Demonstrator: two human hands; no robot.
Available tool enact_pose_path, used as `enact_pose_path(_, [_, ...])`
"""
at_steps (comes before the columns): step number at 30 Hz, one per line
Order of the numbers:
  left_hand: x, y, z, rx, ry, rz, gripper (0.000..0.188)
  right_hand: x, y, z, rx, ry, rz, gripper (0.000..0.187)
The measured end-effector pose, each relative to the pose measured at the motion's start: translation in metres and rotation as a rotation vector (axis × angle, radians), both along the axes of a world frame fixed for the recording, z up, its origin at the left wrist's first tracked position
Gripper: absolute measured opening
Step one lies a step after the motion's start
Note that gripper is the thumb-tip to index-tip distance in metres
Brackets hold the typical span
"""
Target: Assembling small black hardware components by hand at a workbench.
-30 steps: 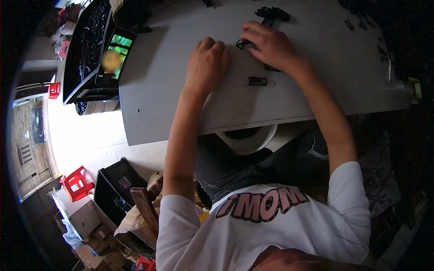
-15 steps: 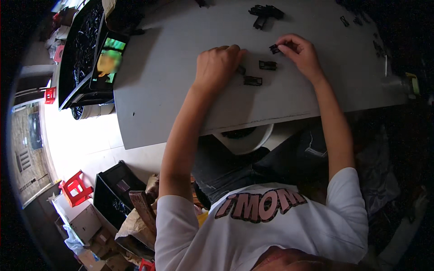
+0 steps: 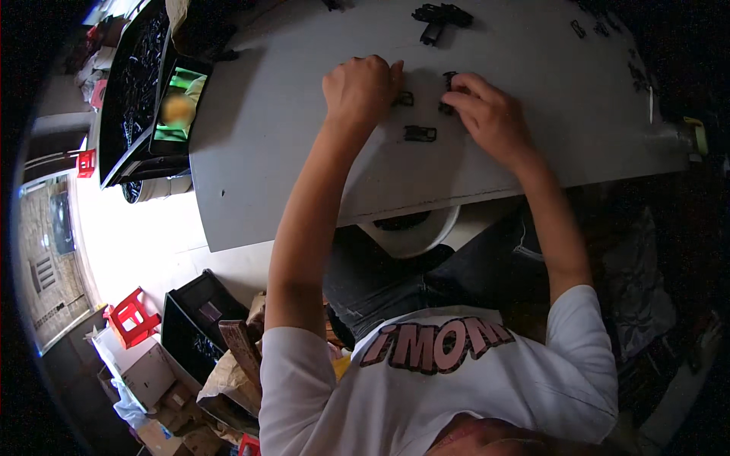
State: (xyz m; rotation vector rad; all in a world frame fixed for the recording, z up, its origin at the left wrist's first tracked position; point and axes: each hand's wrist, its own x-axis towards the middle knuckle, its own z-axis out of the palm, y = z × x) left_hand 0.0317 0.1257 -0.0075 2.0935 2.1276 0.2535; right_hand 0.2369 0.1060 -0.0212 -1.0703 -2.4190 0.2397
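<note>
Hands first: both are laid on the grey table (image 3: 289, 152), wrists down for steadiness. By the left hand (image 3: 359, 90), curled into a loose fist, a small black clip (image 3: 404, 99) is pinned under the fingertips. By the right hand (image 3: 490, 114), fingers bunched, another black part (image 3: 449, 80) is pinched at its tips, seemingly lined up beside the first. One spare black clip (image 3: 420, 134) is left flat between the wrists, within reach. Further up, a cluster of black parts (image 3: 439, 15) is kept.

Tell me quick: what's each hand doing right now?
Left hand: curled closed, fingertips at a small black part; a firm hold cannot be told.
Right hand: fingers pinched on another small black piece.
</note>
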Motion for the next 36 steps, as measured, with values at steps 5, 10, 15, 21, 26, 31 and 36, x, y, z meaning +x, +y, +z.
enact_pose_path(5, [-0.007,-0.002,-0.008,0.080,-0.021,-0.006,0.038,-0.003,-0.005,0.007,-0.027,0.151,-0.118,0.015])
enact_pose_path(10, [-0.018,-0.018,-0.006,0.246,-0.385,-0.105,0.022,-0.017,-0.015,0.003,-0.090,0.104,-0.285,0.015])
enact_pose_path(15, [-0.029,-0.037,-0.019,0.270,-0.405,-0.500,0.023,-0.011,-0.005,-0.002,-0.069,0.112,-0.027,0.018])
enact_pose_path(21, [-0.031,-0.030,-0.010,0.267,-0.520,-0.516,0.023,-0.009,0.058,0.007,0.092,0.065,-0.064,0.019])
enact_pose_path(26, [-0.048,0.017,-0.021,0.467,-0.473,-0.440,0.025,-0.011,0.101,0.003,0.051,-0.213,-0.065,0.029])
enact_pose_path(31, [-0.067,0.084,-0.035,0.747,-0.181,-0.159,0.042,0.021,0.093,-0.021,0.152,-0.029,-0.108,0.027])
enact_pose_path(36, [-0.054,0.152,-0.050,0.700,-0.077,0.057,0.049,0.026,0.089,-0.024,0.101,0.003,-0.251,0.030])
